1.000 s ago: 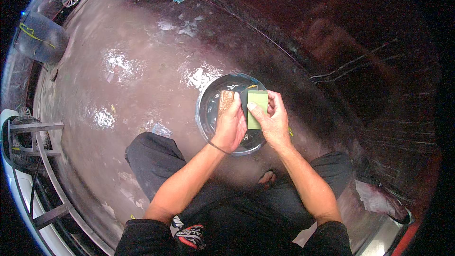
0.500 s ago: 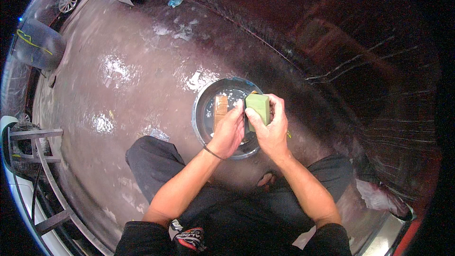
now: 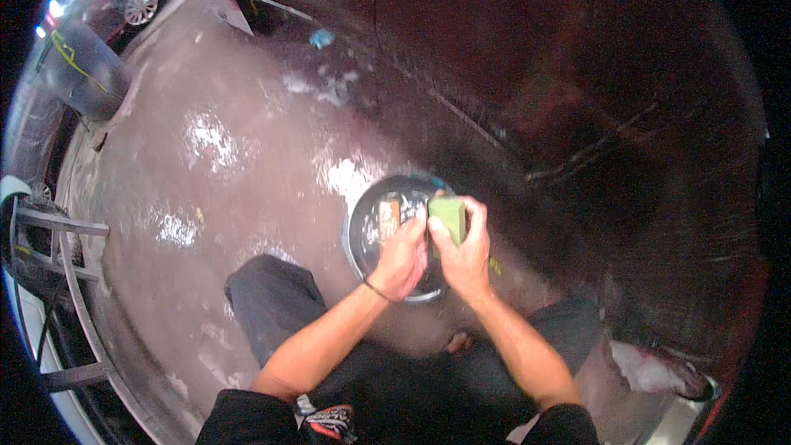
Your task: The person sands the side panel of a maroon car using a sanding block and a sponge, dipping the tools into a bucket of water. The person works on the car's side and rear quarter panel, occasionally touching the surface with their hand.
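My right hand (image 3: 465, 257) grips a green rectangular block (image 3: 447, 218) from its right side, thumb on the near face. Close against the block's left side is my left hand (image 3: 401, 262), its palm turned inward and its fingers mostly hidden. A thin dark edge shows between that hand and the block; what it is I cannot make out. Both hands are over a round dark basin (image 3: 356, 249) holding water, set on the floor between my knees. A brown and pale rectangular piece (image 3: 389, 218) shows in the basin, just left of my left hand.
A dark reddish car-like panel (image 3: 577, 74) rises along the right. At the left stand a drum (image 3: 86, 74) with a yellow cord and a metal frame (image 3: 70, 239). A crumpled blue scrap (image 3: 322, 38) lies on the wet floor (image 3: 255, 107) farther ahead.
The view has tilted, so the basin and both hands sit lower in the picture. The two hands stay together, with the green block still in the right one.
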`<state>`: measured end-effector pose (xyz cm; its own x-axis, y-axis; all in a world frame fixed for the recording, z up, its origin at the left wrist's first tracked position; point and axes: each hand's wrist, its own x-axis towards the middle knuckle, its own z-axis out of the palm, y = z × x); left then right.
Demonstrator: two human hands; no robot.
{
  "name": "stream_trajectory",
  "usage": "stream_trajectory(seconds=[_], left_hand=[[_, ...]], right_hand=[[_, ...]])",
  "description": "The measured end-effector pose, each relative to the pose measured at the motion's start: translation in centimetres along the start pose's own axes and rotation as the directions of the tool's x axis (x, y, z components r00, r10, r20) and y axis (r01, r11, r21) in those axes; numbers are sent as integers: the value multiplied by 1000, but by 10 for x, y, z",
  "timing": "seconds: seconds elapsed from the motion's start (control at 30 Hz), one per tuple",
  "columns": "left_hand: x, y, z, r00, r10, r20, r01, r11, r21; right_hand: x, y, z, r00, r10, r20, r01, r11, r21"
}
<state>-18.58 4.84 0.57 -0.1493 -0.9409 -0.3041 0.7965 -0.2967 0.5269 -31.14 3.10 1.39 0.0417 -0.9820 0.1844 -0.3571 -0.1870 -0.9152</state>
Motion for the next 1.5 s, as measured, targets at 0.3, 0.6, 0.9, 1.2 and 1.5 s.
stream_trajectory(seconds=[0.3,0.6,0.9,1.2,1.5], left_hand=[[15,-8,-21,984,34,176,-36,999,9],[15,-2,-25,972,-38,234,31,999,34],[20,17,-40,905,-220,365,265,961,-76],[76,-40,-142,968,106,-228,235,-62,970],[86,-72,-176,951,139,-278,290,-76,954]], right_hand=[[5,-2,2,985,-161,62,167,980,-111],[-4,-20,-1,967,-238,89,254,903,-348],[4,20,-4,955,-137,263,198,955,-221],[-17,68,34,751,471,463,12,692,-722],[-19,129,78,629,576,522,102,605,-790]])
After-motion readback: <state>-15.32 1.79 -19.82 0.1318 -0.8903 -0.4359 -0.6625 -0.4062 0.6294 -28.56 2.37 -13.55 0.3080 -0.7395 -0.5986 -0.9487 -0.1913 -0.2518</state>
